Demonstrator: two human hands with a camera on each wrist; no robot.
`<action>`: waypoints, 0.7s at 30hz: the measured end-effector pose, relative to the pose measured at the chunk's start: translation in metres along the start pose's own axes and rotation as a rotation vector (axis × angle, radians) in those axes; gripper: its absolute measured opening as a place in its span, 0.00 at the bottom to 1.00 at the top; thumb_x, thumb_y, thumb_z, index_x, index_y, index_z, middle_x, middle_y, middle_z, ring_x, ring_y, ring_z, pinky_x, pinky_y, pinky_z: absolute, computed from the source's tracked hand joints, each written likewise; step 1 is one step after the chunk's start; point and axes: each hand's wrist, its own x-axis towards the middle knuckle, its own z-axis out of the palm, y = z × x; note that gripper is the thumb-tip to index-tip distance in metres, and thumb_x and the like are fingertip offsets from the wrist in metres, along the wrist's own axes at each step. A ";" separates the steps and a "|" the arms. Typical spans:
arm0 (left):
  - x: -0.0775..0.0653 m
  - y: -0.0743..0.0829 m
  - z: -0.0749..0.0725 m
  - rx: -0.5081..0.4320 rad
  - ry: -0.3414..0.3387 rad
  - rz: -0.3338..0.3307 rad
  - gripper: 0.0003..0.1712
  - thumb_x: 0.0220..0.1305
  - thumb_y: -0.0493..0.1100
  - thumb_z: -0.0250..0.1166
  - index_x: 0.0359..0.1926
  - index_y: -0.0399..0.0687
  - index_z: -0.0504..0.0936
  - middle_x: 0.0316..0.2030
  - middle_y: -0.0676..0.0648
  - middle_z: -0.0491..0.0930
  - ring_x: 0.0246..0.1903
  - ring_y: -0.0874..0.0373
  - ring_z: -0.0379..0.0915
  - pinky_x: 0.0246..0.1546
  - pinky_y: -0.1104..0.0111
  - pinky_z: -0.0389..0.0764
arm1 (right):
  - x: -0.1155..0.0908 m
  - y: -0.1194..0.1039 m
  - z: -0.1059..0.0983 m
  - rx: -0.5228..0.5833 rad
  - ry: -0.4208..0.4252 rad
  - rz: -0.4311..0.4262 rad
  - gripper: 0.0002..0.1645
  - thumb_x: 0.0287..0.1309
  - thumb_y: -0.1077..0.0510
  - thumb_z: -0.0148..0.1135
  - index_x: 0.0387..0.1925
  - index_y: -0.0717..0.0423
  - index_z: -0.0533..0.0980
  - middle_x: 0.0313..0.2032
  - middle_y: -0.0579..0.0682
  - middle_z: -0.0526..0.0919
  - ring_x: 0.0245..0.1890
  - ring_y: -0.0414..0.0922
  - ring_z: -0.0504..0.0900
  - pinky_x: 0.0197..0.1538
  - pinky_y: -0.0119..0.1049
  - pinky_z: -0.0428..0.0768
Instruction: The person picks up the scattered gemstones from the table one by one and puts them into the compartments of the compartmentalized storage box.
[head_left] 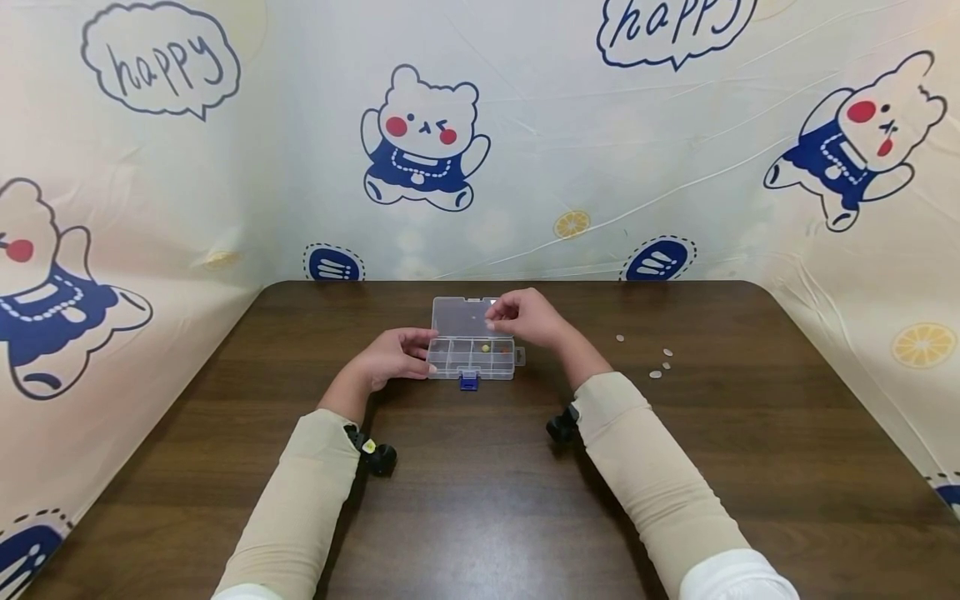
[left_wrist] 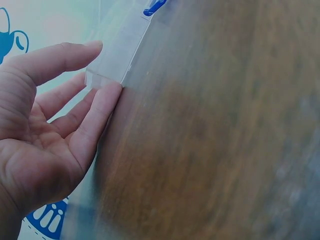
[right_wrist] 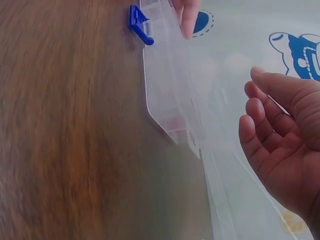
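A clear plastic storage box [head_left: 460,360], divided into small compartments, has its lid [head_left: 456,315] raised at the back. A blue latch [head_left: 468,382] is at its front. One compartment holds a small yellow piece [head_left: 486,348], another an orange piece [head_left: 505,351]. My left hand [head_left: 397,354] holds the box's left end, fingertips and thumb spread around it. My right hand [head_left: 528,317] overlaps the lid's right part in the head view. Its thumb and fingers are curled with tips close together; I cannot tell whether something tiny is between them.
Several small whitish flat pieces [head_left: 656,374] lie scattered on the brown wooden table [head_left: 465,475], right of the box. A hanging tab [head_left: 520,356] sticks out from the box's right end. Patterned fabric [head_left: 517,167] hangs behind the table and along both sides.
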 end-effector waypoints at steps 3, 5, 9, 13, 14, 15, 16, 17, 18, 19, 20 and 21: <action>0.000 0.000 0.000 0.000 -0.001 0.000 0.41 0.52 0.24 0.69 0.68 0.39 0.68 0.53 0.34 0.73 0.44 0.49 0.75 0.44 0.61 0.83 | 0.003 0.000 0.004 -0.003 0.001 -0.002 0.06 0.58 0.60 0.69 0.38 0.58 0.84 0.32 0.49 0.83 0.31 0.44 0.74 0.34 0.33 0.76; 0.000 0.000 0.000 0.001 -0.002 0.001 0.41 0.52 0.24 0.70 0.68 0.39 0.68 0.54 0.34 0.73 0.44 0.49 0.75 0.44 0.61 0.83 | 0.004 0.000 0.007 -0.003 0.001 -0.001 0.06 0.58 0.60 0.69 0.37 0.58 0.84 0.32 0.49 0.83 0.30 0.44 0.75 0.33 0.32 0.76; 0.000 0.000 -0.001 0.003 -0.001 -0.004 0.41 0.52 0.25 0.70 0.68 0.39 0.68 0.54 0.34 0.73 0.45 0.49 0.75 0.45 0.61 0.83 | 0.005 -0.001 0.011 0.007 -0.003 0.006 0.07 0.58 0.60 0.69 0.38 0.59 0.84 0.33 0.49 0.84 0.30 0.44 0.76 0.34 0.33 0.77; 0.000 0.000 0.000 0.008 0.002 -0.008 0.41 0.52 0.25 0.70 0.67 0.40 0.68 0.54 0.34 0.73 0.45 0.48 0.75 0.45 0.61 0.83 | 0.007 -0.002 0.015 0.005 -0.011 0.007 0.07 0.58 0.61 0.68 0.39 0.60 0.84 0.36 0.50 0.84 0.33 0.45 0.77 0.38 0.34 0.80; 0.000 0.001 0.000 0.010 0.001 -0.008 0.41 0.52 0.25 0.70 0.67 0.40 0.68 0.54 0.34 0.73 0.45 0.48 0.75 0.45 0.61 0.83 | 0.007 -0.003 0.016 0.001 -0.014 0.010 0.07 0.58 0.61 0.68 0.39 0.60 0.84 0.36 0.50 0.85 0.33 0.45 0.78 0.39 0.34 0.80; 0.000 0.001 0.000 0.012 0.000 -0.008 0.41 0.52 0.26 0.70 0.68 0.40 0.68 0.54 0.34 0.73 0.45 0.48 0.75 0.45 0.61 0.83 | 0.008 -0.003 0.016 -0.007 -0.017 0.009 0.07 0.58 0.62 0.68 0.38 0.60 0.84 0.36 0.50 0.85 0.34 0.45 0.78 0.40 0.34 0.80; 0.000 0.001 0.000 0.012 -0.001 -0.007 0.40 0.52 0.26 0.70 0.68 0.40 0.68 0.54 0.34 0.73 0.46 0.48 0.74 0.45 0.62 0.83 | 0.008 -0.003 0.017 -0.019 -0.021 0.008 0.06 0.58 0.61 0.68 0.38 0.59 0.84 0.36 0.50 0.84 0.34 0.44 0.78 0.41 0.34 0.80; 0.000 0.000 0.000 0.014 -0.002 -0.007 0.40 0.52 0.26 0.70 0.68 0.40 0.68 0.54 0.34 0.73 0.46 0.48 0.74 0.45 0.62 0.83 | 0.009 -0.004 0.018 -0.030 -0.026 0.005 0.06 0.58 0.62 0.68 0.38 0.59 0.84 0.35 0.50 0.84 0.35 0.44 0.79 0.41 0.34 0.80; 0.001 0.000 -0.001 0.016 -0.004 -0.007 0.41 0.52 0.26 0.70 0.68 0.40 0.68 0.55 0.34 0.73 0.46 0.48 0.74 0.45 0.62 0.83 | 0.010 -0.004 0.019 -0.038 -0.031 0.001 0.06 0.58 0.62 0.69 0.37 0.59 0.84 0.35 0.50 0.84 0.35 0.44 0.79 0.42 0.34 0.80; 0.001 0.000 -0.001 0.016 -0.006 -0.007 0.41 0.52 0.26 0.70 0.68 0.40 0.68 0.55 0.34 0.72 0.46 0.47 0.74 0.45 0.62 0.83 | 0.011 -0.005 0.020 -0.043 -0.037 -0.002 0.05 0.58 0.62 0.69 0.37 0.59 0.84 0.34 0.50 0.84 0.35 0.44 0.79 0.42 0.34 0.80; 0.001 0.000 -0.001 0.016 -0.007 -0.008 0.41 0.53 0.26 0.70 0.68 0.40 0.68 0.55 0.34 0.72 0.46 0.47 0.74 0.45 0.62 0.83 | 0.011 -0.005 0.021 -0.051 -0.042 -0.009 0.05 0.58 0.62 0.69 0.37 0.59 0.84 0.34 0.50 0.84 0.35 0.44 0.79 0.42 0.35 0.81; 0.001 -0.001 -0.002 0.016 -0.008 -0.009 0.41 0.53 0.27 0.70 0.68 0.41 0.68 0.55 0.33 0.72 0.47 0.47 0.73 0.45 0.63 0.83 | 0.012 -0.006 0.022 -0.055 -0.048 -0.015 0.05 0.58 0.62 0.69 0.37 0.59 0.84 0.34 0.50 0.84 0.35 0.44 0.79 0.42 0.35 0.81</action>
